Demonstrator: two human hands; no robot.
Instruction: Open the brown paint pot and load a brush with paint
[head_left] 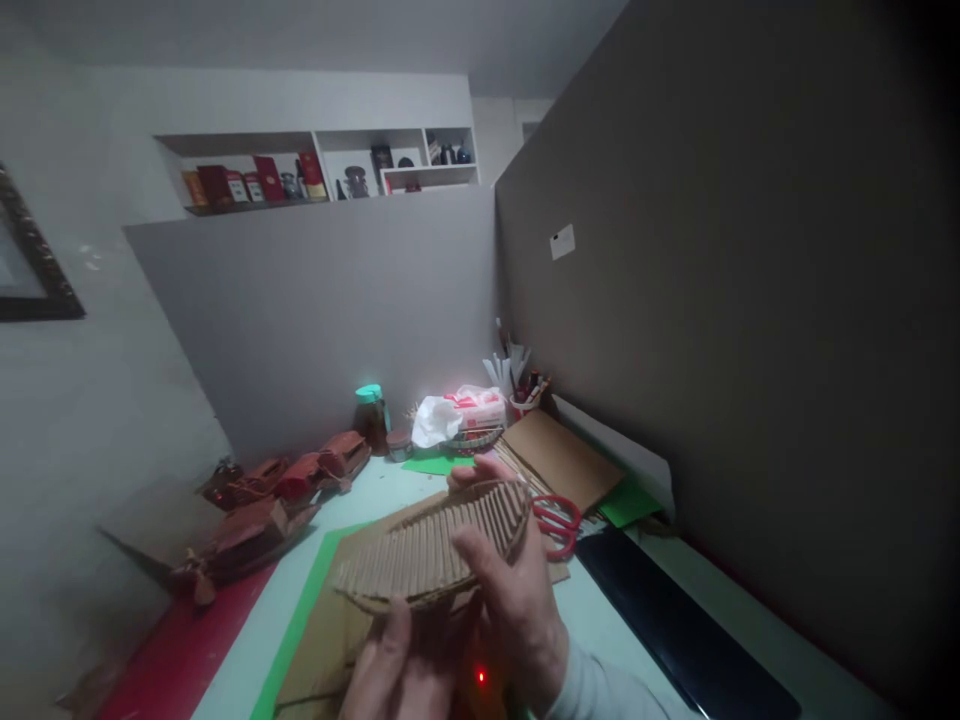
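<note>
Both hands hold a leaf-shaped piece of corrugated cardboard (424, 548), its ridged face turned up and its outline pointed toward the ends. My left hand (394, 665) grips the near edge from below, with the thumb at the rim and the other fingers partly hidden. Around the right end closes my right hand (521, 600), its thumb lying on the ridges and fingertips showing past the far edge. Beneath the piece lies flat brown cardboard (319, 640) on a green sheet (304, 610). Red-handled scissors (559, 525) rest just right of my right hand.
Brown model boats (255, 525) stand at the left by a red sheet (191, 645). Toward the back are a bottle with a turquoise lid (370, 420), a tissue pack (480, 408) and a pen holder (527, 400). Stacked cardboard (562, 460) and a long black object (675, 620) lie right.
</note>
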